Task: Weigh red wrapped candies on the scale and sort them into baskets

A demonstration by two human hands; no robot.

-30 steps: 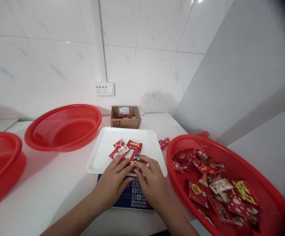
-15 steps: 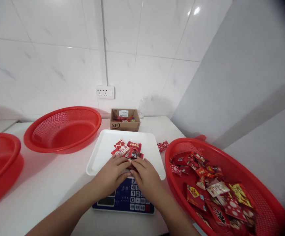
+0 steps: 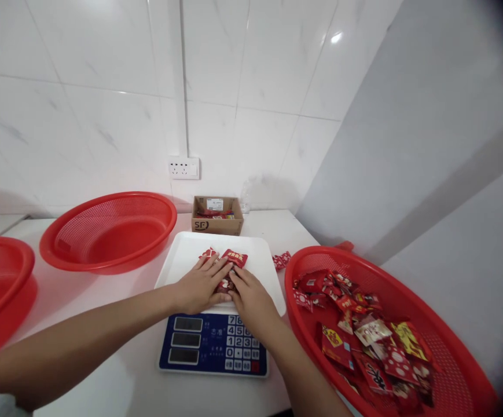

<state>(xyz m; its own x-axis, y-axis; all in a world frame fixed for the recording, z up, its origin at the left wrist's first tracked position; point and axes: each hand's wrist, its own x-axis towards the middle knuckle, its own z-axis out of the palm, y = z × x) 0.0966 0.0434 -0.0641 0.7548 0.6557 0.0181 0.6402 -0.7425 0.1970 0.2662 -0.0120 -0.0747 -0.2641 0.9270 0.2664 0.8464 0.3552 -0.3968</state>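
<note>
Two bare hands lie palm down on a shallow white plastic tray (image 3: 182, 260) that sits on a blue-faced electronic weighing scale (image 3: 214, 346). The left hand (image 3: 199, 285) is flat with its fingers spread, resting on small red foil sweet packets (image 3: 235, 258) at the tray's centre and gripping nothing. The right hand (image 3: 250, 298), at 4 o'clock from the packets, touches them with its fingertips; whether it pinches one cannot be told. At 3 o'clock, a round red mesh plastic basket (image 3: 320, 250) holds many more packets. At 10 o'clock sits another red mesh basket (image 3: 107, 231), and at 12 o'clock a small brown cardboard box (image 3: 216, 225).
</note>
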